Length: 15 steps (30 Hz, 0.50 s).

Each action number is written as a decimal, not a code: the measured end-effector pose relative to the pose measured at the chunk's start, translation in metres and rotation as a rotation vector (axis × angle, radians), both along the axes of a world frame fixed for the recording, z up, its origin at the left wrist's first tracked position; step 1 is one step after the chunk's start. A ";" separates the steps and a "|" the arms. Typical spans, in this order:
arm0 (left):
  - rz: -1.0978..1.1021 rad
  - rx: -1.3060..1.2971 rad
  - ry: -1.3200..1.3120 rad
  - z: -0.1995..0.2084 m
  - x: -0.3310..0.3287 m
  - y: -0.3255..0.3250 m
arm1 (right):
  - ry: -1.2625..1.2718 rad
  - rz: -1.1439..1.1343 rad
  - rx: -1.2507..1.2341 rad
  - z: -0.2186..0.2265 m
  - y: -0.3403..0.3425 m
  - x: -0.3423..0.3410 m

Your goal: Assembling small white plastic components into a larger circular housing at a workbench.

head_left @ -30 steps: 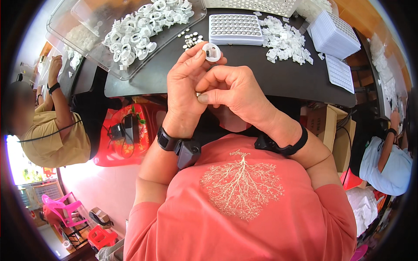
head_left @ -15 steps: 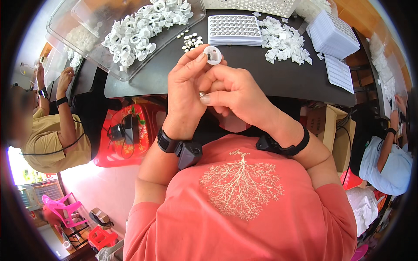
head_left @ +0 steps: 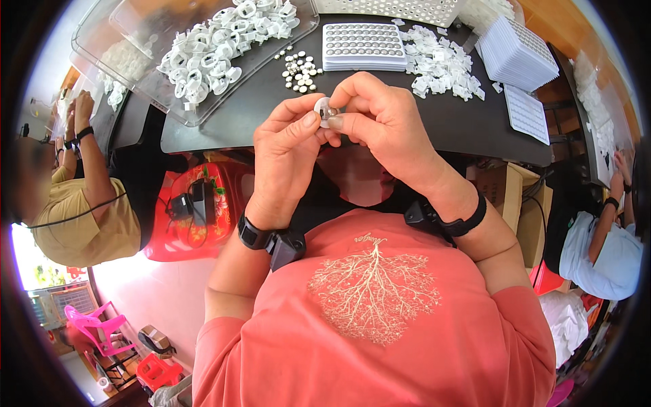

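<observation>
My left hand [head_left: 283, 142] pinches a small round white plastic casing [head_left: 321, 105] by its edge, above the near side of the dark table [head_left: 271, 122]. Against the casing's open face, the thumb and forefinger of my right hand [head_left: 390, 125] hold a small silver button cell [head_left: 333, 112]. Fingertips partly cover both parts, so how far the cell sits inside is hidden. Just beyond my hands lie several loose button cells [head_left: 300, 72]. Further back is a white tray [head_left: 364, 66] with rows of silver cells.
A clear plastic bin [head_left: 196, 121] at the left holds many white casings [head_left: 210, 57]. To the right are a heap of small white plastic pieces [head_left: 444, 66], stacked white trays [head_left: 519, 57] and one flat tray [head_left: 525, 115]. Co-workers sit at left [head_left: 88, 224] and right [head_left: 600, 261].
My right hand has moved up and away from my left palm, bringing the button cell to the casing. The casing has come slightly lower and turned toward the right.
</observation>
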<state>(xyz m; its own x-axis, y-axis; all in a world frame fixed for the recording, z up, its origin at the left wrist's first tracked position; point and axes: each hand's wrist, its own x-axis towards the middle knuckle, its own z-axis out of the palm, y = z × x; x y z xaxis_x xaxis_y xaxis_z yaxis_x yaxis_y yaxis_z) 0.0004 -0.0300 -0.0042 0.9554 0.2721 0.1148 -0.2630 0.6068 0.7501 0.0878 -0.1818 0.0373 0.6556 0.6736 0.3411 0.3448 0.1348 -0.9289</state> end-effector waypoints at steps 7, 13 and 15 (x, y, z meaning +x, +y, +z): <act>0.021 0.051 -0.012 -0.004 -0.005 0.002 | 0.131 0.031 -0.014 0.003 0.003 -0.004; 0.030 0.052 -0.018 -0.004 -0.006 0.002 | 0.198 0.039 0.064 -0.005 0.005 -0.005; 0.045 0.045 -0.013 -0.004 -0.007 0.001 | 0.234 0.042 0.088 -0.007 0.006 -0.005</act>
